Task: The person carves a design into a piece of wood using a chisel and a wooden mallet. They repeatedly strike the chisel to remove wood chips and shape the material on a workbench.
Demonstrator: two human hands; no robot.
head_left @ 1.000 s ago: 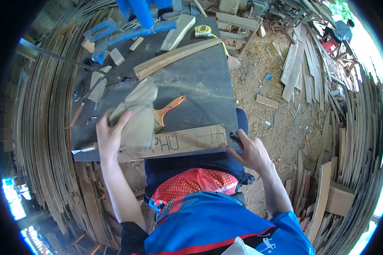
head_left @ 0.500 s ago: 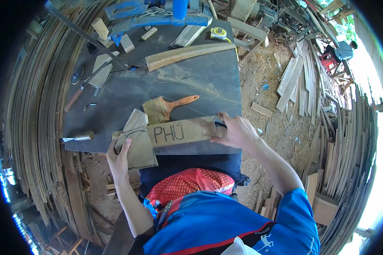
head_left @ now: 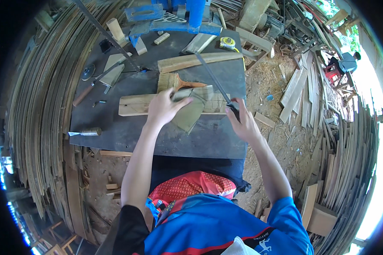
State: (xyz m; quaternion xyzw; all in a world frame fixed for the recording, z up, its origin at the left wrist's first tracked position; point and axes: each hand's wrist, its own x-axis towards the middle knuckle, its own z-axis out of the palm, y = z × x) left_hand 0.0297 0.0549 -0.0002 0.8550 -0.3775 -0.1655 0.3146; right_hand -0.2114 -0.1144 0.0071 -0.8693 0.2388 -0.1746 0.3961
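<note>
Wooden piece [head_left: 189, 115] shifted right; gripped, jutting rightward from left hand [head_left: 164, 107].

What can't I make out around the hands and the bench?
Head view, throughout:
Middle of the plank: hidden behind the left hand and wooden piece.
Wooden piece's surface: blurred.
Part of the tool handle: covered by the right hand.
Top of the blue frame: cut off by the upper edge.
Details of the seated person: too small.
</note>
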